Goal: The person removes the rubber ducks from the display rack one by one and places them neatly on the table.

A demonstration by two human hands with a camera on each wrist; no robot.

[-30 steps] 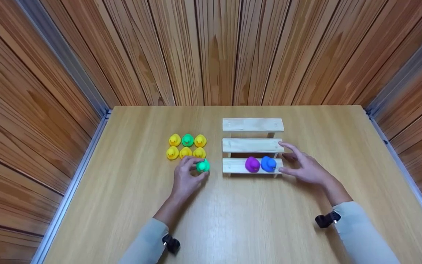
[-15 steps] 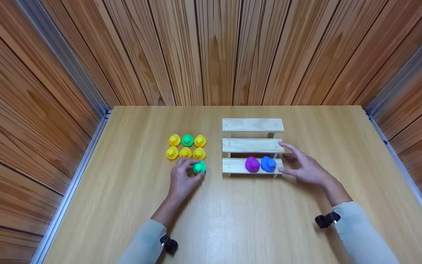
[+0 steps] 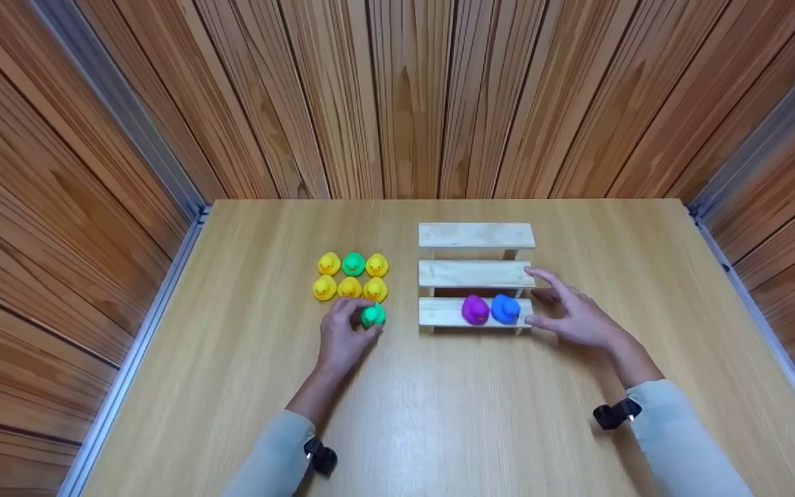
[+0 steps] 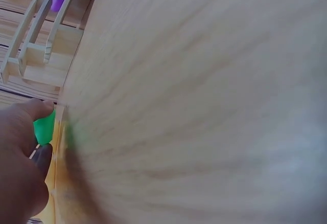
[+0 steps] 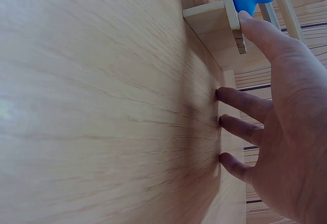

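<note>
My left hand [image 3: 344, 337] pinches a green rubber duck [image 3: 373, 315] between thumb and fingers, just in front of a block of ducks in two rows. In the left wrist view part of the green duck [image 4: 45, 128] shows between the fingertips. At the right end of a three-tier wooden step shelf [image 3: 439, 313], my right hand [image 3: 580, 319] has its thumb by the lowest step and index finger at the middle one. The right wrist view shows its other fingertips touching the table. A purple duck [image 3: 475, 310] and a blue duck [image 3: 506, 309] sit on the lowest step.
Several yellow ducks [image 3: 350, 286] stand left of the shelf, with another green duck [image 3: 353, 264] in the middle of their back row. Wood-panelled walls [image 3: 411, 103] border the table [image 3: 439, 414] at the back and sides.
My left hand has shifted slightly left with the green duck, away from the shelf and toward the front of the yellow ducks. My right hand has stayed put.
</note>
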